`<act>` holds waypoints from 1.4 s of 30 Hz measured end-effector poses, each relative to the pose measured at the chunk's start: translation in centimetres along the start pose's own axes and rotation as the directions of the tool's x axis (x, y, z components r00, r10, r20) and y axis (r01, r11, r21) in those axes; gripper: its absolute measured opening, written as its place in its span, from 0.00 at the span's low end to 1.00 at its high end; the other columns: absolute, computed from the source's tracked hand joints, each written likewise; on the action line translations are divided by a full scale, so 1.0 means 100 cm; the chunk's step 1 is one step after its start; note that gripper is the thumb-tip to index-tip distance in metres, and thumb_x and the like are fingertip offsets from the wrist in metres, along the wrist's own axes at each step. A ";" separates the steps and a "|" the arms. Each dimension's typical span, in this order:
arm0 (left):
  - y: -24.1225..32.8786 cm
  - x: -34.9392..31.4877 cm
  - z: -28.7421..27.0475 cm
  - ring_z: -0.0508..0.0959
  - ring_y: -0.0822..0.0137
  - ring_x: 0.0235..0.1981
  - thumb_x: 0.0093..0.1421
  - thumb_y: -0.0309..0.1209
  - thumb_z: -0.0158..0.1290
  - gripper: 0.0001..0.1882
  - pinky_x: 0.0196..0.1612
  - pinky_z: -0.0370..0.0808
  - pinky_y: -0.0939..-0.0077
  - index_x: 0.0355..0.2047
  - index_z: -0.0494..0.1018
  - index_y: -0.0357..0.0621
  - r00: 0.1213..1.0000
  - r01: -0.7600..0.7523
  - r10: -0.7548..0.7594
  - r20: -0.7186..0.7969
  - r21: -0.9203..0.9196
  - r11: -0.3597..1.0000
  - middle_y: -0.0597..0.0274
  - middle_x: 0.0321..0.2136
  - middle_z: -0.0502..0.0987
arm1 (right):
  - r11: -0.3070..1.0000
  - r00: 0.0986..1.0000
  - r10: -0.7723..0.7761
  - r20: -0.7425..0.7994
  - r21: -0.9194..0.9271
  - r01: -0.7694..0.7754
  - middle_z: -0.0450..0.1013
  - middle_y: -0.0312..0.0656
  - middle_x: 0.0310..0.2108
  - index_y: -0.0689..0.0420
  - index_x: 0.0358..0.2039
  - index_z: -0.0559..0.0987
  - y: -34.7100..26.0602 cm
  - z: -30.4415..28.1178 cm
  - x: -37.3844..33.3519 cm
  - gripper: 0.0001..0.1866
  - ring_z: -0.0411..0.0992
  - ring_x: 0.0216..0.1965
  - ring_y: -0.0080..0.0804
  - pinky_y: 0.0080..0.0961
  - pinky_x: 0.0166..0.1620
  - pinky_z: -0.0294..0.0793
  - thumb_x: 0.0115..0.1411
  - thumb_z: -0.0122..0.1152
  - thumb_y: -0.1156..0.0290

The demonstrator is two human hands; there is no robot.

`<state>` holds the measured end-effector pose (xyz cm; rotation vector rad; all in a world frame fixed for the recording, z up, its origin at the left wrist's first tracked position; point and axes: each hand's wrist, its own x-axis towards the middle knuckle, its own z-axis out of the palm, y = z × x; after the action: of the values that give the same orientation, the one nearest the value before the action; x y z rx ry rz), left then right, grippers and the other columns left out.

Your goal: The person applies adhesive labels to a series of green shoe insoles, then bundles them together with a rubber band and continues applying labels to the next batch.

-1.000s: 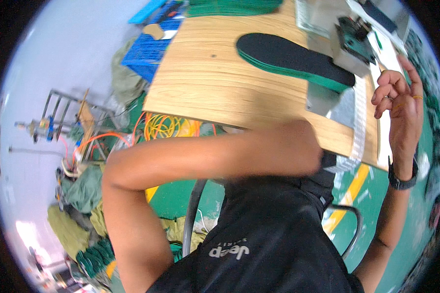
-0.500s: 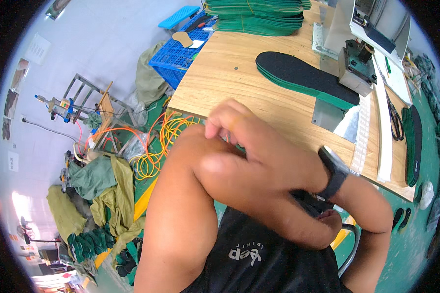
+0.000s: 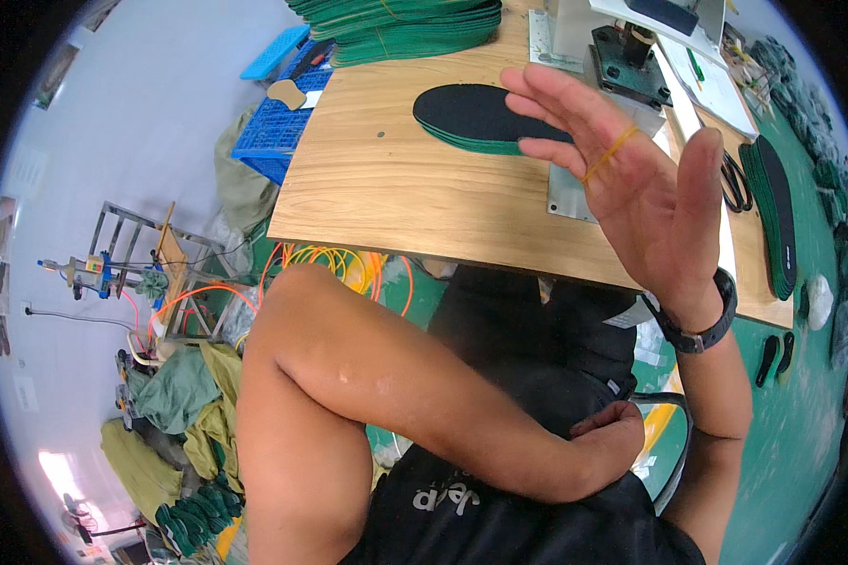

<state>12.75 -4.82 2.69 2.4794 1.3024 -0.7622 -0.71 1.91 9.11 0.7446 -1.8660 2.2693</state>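
- Green-floored (image 3: 787,400) workshop, wood-topped bench (image 3: 349,193), with a thick green pile (image 3: 405,36) at its far left.
- The black-topped insole stack (image 3: 471,105) lies on the bench's far side, partly hidden behind the right hand (image 3: 622,169).
- That hand's fingers are spread wide, gripping nothing, a yellow band (image 3: 611,155) across them (watch (image 3: 702,331) on that wrist too). Can't tell if it's touching the stack.
- Left hand (image 3: 620,428) is near, at the black shirt (image 3: 556,527), fingers curled; can't tell if it's holding anything.
- My two cents: keep the insole edges flush, and don't let the band snag.
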 end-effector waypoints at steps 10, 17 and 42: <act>-0.003 0.010 -0.005 0.67 0.68 0.15 0.48 0.33 0.52 0.10 0.16 0.63 0.67 0.12 0.69 0.53 0.998 0.009 -0.015 -0.060 -0.100 0.995 0.64 0.12 0.69 | 0.993 0.941 0.101 0.324 0.023 -0.115 0.69 0.45 0.38 0.63 0.41 0.71 0.023 0.047 -0.021 0.22 0.68 0.38 0.31 0.25 0.43 0.67 0.64 0.46 0.54; -0.002 0.008 -0.002 0.70 0.67 0.19 0.47 0.32 0.53 0.05 0.20 0.65 0.67 0.17 0.71 0.50 0.988 0.084 -0.110 -0.104 -0.230 0.970 0.62 0.16 0.71 | 0.989 0.891 0.143 0.431 -0.102 -0.109 0.67 0.43 0.34 0.61 0.39 0.70 0.043 0.068 -0.030 0.24 0.66 0.33 0.29 0.24 0.38 0.66 0.52 0.64 0.55; -0.123 -0.123 0.082 0.74 0.54 0.40 0.52 0.27 0.54 0.08 0.40 0.73 0.65 0.33 0.72 0.42 0.365 0.253 -0.675 -0.641 -0.629 0.735 0.56 0.38 0.73 | 0.171 0.958 -0.093 -0.270 -0.953 -0.252 0.71 0.52 0.35 0.64 0.36 0.76 0.010 -0.126 -0.101 0.13 0.68 0.41 0.49 0.37 0.45 0.69 0.50 0.60 0.72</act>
<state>-5.78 -9.90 2.94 2.0421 2.2656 0.8346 3.97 15.78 2.25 0.0452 -2.5920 0.5589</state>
